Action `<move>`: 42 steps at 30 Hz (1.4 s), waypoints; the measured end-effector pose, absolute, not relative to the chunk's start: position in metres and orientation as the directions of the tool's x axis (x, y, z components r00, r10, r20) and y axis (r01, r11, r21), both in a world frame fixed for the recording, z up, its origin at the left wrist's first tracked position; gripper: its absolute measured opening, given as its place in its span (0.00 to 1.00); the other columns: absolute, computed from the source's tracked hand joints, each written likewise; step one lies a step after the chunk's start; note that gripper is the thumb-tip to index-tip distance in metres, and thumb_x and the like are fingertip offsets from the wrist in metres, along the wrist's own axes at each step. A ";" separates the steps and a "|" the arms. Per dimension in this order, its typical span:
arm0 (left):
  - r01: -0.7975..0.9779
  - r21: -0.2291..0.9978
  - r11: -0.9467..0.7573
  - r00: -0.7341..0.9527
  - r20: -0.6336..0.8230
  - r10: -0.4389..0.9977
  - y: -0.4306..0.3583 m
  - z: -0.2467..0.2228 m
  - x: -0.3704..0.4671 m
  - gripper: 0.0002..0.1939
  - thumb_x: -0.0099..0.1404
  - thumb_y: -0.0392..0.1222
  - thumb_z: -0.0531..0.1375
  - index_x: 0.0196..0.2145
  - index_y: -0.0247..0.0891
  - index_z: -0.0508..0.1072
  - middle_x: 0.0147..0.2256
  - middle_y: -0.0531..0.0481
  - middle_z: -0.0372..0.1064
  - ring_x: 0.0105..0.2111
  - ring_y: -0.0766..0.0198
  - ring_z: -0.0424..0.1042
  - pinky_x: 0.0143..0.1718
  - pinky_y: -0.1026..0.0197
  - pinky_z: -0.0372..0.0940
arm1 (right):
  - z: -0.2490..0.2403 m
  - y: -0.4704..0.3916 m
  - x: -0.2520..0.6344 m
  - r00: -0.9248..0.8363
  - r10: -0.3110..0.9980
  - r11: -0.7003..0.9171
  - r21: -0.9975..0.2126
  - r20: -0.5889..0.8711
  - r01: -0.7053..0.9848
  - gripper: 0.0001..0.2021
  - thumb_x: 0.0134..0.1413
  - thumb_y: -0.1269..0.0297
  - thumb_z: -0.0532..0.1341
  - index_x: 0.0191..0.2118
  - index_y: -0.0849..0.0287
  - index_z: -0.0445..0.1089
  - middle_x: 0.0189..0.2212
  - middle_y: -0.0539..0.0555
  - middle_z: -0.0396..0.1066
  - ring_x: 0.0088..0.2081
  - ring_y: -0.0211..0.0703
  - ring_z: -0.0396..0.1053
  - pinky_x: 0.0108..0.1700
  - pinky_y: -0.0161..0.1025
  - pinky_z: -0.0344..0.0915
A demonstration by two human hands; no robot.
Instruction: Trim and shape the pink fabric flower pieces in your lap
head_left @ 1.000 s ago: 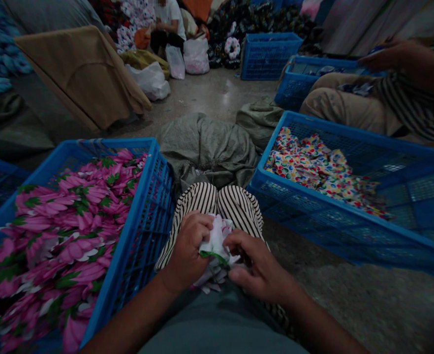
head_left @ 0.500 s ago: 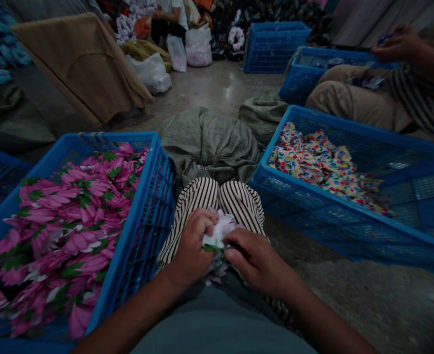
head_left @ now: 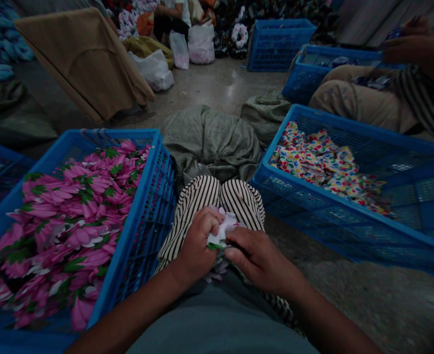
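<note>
Since the picture 1.0 s ago, the right hand (head_left: 261, 255) has closed in: its forefinger and thumb, then farther apart, have drawn together at the white cloth piece (head_left: 222, 231).

In the head view, the cloth piece, with pink marks and a green lower edge, is between the 2 hands, above the person's lap. The left hand (head_left: 198, 241) has its fingers curled and pressed together, gripping the piece at its left side. The right hand's forefinger and thumb are bent toward each other at the piece's right side; whether their tips pinch it firmly cannot be told. Pale petal-shaped cloth (head_left: 217, 270) shows below the hands, partly hidden by them.

Black-and-white striped fabric (head_left: 198, 196) covers the knees. To the left is a blue crate (head_left: 158, 196) holding many pink pieces (head_left: 87, 211) with green parts. To the right is a longer blue crate (head_left: 335, 219) holding multicoloured patterned pieces (head_left: 320, 162), gathered toward its left end.

Beyond the knees, 2 grey-green sacks (head_left: 213, 137) lie side by side on the floor (head_left: 217, 83). Brown cloth (head_left: 87, 64) hangs over a slanted form at upper left. At upper right, a co-worker in beige trousers (head_left: 360, 103) sits near 1 more blue crate (head_left: 294, 86).
</note>
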State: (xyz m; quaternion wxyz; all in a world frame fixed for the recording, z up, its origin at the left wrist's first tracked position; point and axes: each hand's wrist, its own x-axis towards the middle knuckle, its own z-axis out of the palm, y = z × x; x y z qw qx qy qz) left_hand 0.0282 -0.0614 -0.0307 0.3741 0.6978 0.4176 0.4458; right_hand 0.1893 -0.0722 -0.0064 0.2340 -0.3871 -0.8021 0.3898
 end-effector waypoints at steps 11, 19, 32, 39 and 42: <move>0.129 0.942 -0.310 0.213 0.279 0.936 -0.061 -0.031 0.032 0.15 0.45 0.21 0.54 0.24 0.40 0.55 0.30 0.54 0.58 0.35 0.63 0.62 0.38 0.60 0.58 | -0.021 -0.074 0.199 -0.460 0.846 0.478 -0.767 0.270 0.429 0.07 0.58 0.65 0.50 0.35 0.59 0.63 0.25 0.51 0.63 0.26 0.37 0.60 0.29 0.34 0.52; 0.071 0.973 -0.221 0.183 0.205 0.961 -0.062 -0.030 0.034 0.17 0.44 0.20 0.53 0.24 0.40 0.54 0.30 0.54 0.57 0.35 0.64 0.62 0.38 0.61 0.58 | -0.017 -0.079 0.200 -0.576 0.806 0.455 -0.763 0.134 0.459 0.09 0.58 0.61 0.51 0.35 0.60 0.62 0.28 0.52 0.65 0.29 0.39 0.61 0.31 0.35 0.53; 0.070 0.986 -0.154 0.194 0.137 0.971 -0.065 -0.032 0.037 0.15 0.49 0.23 0.53 0.23 0.40 0.53 0.28 0.54 0.57 0.32 0.64 0.61 0.36 0.62 0.57 | -0.015 -0.075 0.193 -0.582 0.794 0.499 -0.734 0.175 0.460 0.10 0.58 0.62 0.50 0.31 0.61 0.64 0.24 0.51 0.63 0.26 0.38 0.60 0.29 0.35 0.51; 0.023 0.992 -0.121 0.157 0.116 0.981 -0.063 -0.033 0.035 0.17 0.43 0.19 0.51 0.23 0.40 0.53 0.28 0.54 0.58 0.32 0.65 0.60 0.35 0.63 0.57 | -0.033 -0.072 0.198 -0.185 0.980 0.099 -0.982 0.068 0.161 0.12 0.59 0.60 0.50 0.31 0.60 0.66 0.18 0.46 0.58 0.19 0.33 0.54 0.22 0.31 0.50; -0.025 0.992 -0.121 0.054 0.122 0.991 -0.062 -0.033 0.034 0.17 0.43 0.19 0.50 0.23 0.40 0.52 0.28 0.55 0.57 0.31 0.66 0.60 0.36 0.63 0.57 | -0.048 -0.077 0.201 -0.087 0.988 -0.129 -0.992 -0.127 -0.017 0.14 0.57 0.55 0.52 0.31 0.60 0.66 0.15 0.44 0.51 0.17 0.31 0.47 0.18 0.30 0.44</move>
